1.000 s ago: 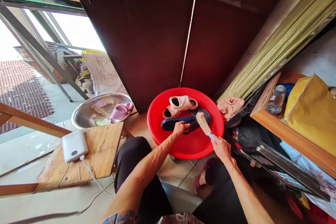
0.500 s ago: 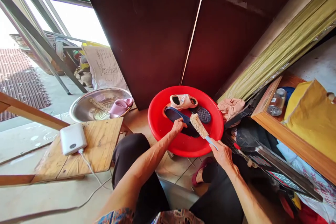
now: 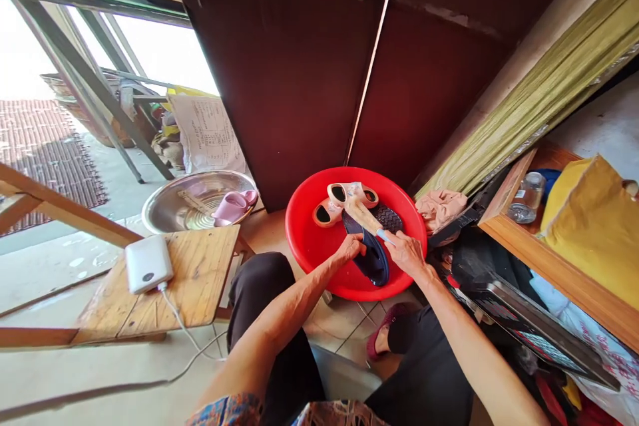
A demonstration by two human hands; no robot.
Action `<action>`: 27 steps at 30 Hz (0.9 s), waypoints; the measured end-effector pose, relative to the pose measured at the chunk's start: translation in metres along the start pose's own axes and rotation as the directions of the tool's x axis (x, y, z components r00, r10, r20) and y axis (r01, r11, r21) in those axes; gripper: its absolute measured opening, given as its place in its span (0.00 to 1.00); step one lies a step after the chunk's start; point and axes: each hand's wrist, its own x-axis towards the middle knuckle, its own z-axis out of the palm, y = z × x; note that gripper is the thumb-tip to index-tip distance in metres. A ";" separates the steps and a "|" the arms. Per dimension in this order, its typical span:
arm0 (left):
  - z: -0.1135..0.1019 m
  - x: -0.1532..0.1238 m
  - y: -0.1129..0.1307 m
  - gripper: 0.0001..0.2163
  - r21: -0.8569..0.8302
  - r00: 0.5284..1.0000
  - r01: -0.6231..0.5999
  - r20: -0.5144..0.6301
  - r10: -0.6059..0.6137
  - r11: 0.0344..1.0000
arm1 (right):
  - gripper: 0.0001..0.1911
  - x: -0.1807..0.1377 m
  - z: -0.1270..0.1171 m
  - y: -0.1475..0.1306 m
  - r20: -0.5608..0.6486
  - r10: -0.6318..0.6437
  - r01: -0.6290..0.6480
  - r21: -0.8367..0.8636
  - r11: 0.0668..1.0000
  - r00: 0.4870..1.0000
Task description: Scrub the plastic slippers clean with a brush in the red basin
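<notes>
A red plastic basin (image 3: pixel 304 239) stands on the floor in front of my knees. In it lie pink slippers (image 3: pixel 344 196) and a dark sole-up slipper (image 3: pixel 388 217). My left hand (image 3: pixel 349 249) grips a navy slipper (image 3: pixel 373 259), which points lengthwise toward me over the basin's near side. My right hand (image 3: pixel 405 251) is closed on the blue handle of a scrubbing brush (image 3: pixel 363 214), whose bristle head lies on the far end of the navy slipper.
A steel basin (image 3: pixel 194 203) holding a pink scoop (image 3: pixel 232 206) sits to the left. A wooden stool (image 3: pixel 170 286) carries a white power bank (image 3: pixel 148 263) with a cable. Dark doors rise behind. A wooden shelf (image 3: pixel 549 266), jar, yellow bag and pink cloth (image 3: pixel 442 205) crowd the right.
The navy slipper has turned from lying crosswise to pointing toward me. The brush has swung from the right side onto the slipper's far end, and my right hand has moved in to the basin.
</notes>
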 end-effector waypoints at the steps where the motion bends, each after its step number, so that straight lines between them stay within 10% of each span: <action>1: -0.002 0.001 -0.001 0.07 -0.008 1.000 0.008 -0.017 -0.008 1.000 | 0.25 -0.016 0.006 0.007 0.009 -0.002 0.002 -0.004 1.000 1.000; 8: -0.009 0.008 -0.006 0.07 0.021 0.999 0.022 -0.037 -0.021 1.000 | 0.25 -0.119 0.046 0.049 -0.019 0.016 -0.016 0.003 1.000 1.000; 17: 0.005 0.004 0.000 0.05 0.115 0.999 -0.033 0.000 0.033 0.993 | 0.26 0.005 0.003 -0.012 -0.038 0.061 -0.062 -0.033 0.998 0.997; 27: -0.015 0.021 -0.020 0.20 0.160 0.981 0.107 -0.176 -0.078 0.981 | 0.24 -0.135 0.054 0.045 0.059 0.070 -0.064 -0.104 0.993 0.996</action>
